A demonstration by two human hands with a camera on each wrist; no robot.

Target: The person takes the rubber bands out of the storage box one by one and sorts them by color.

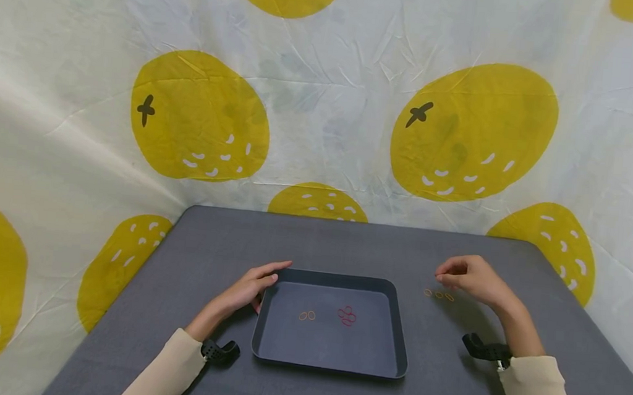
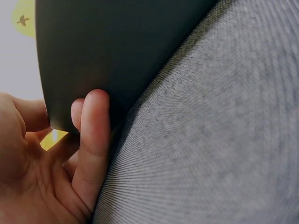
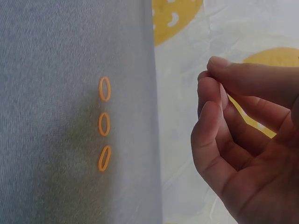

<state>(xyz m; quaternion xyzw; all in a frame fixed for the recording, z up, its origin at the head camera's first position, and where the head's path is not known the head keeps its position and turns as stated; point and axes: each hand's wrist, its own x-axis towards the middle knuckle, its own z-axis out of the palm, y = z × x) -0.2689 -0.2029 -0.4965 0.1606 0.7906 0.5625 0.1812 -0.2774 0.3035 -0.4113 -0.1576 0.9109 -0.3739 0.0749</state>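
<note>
A dark grey tray (image 1: 331, 360) lies on the table. My left hand (image 1: 248, 289) holds it by its far left corner, thumb over the rim and fingers against the outer wall (image 2: 93, 56). Inside the tray are two orange rubber bands (image 1: 303, 316) and a small cluster of red rubber bands (image 1: 346, 319). Three more orange rubber bands (image 3: 104, 124) lie in a row on the table, right of the tray. Above that row hovers my right hand (image 1: 472, 278), fingers curled and thumb tip meeting the forefinger (image 3: 252, 130); nothing shows between the tips.
Grey cloth covers the table (image 1: 224, 233). A white curtain (image 1: 332, 137) with yellow fruit prints hangs behind and beside it. Each wrist wears a black strap, the left strap (image 1: 220, 352) near the tray's left side.
</note>
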